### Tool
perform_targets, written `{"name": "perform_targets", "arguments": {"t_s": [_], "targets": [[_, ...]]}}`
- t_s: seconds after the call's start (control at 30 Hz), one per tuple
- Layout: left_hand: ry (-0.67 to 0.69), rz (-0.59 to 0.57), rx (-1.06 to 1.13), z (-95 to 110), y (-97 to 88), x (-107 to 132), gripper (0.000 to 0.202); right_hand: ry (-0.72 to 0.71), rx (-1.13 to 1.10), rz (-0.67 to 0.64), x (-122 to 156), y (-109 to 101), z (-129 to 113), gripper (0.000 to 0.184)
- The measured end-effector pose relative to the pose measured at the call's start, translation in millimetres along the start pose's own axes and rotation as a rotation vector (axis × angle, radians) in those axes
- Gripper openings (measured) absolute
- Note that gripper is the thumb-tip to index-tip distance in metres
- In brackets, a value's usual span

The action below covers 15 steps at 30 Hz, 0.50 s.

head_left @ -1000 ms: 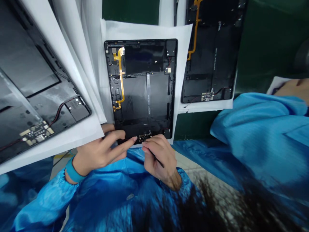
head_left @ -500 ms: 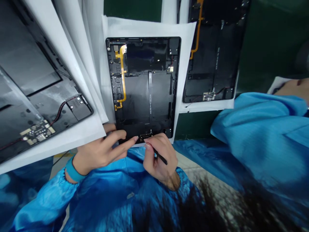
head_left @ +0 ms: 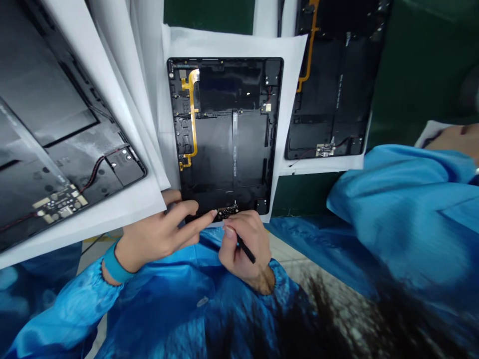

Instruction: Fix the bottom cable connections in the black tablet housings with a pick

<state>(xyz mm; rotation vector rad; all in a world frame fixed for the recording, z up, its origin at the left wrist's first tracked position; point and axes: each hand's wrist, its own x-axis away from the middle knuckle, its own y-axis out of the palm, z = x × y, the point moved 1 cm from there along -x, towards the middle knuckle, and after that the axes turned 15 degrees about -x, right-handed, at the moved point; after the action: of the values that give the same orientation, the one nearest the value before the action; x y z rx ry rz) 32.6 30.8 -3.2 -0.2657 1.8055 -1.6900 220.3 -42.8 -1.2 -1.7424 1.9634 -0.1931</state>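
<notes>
The right hand (head_left: 243,252) pinches a slim black pick (head_left: 246,250) beside the small circuit board (head_left: 228,212) at the lower edge of an open tablet housing (head_left: 220,149) on white paper (head_left: 232,47), while the loosely open left hand (head_left: 157,237) steadies that edge.

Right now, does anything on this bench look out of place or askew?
Yes: the black tablet back panel on white paper at far left sits turned at a slant, unlike the squarer central black panel and right black panel.
</notes>
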Motion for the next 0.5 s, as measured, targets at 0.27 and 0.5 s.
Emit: {"name": "perform_targets", "arguments": {"t_s": [0.27,0.5], "targets": [[0.037,-0.006,0.072,-5,-0.9,4,0.030,-0.010,-0.056,0.015,4,1,5,0.030],[0.016,0.053,0.151,-15,-9.9,29,0.033,-0.005,-0.108,0.008,5,-4,4,0.036]]}}
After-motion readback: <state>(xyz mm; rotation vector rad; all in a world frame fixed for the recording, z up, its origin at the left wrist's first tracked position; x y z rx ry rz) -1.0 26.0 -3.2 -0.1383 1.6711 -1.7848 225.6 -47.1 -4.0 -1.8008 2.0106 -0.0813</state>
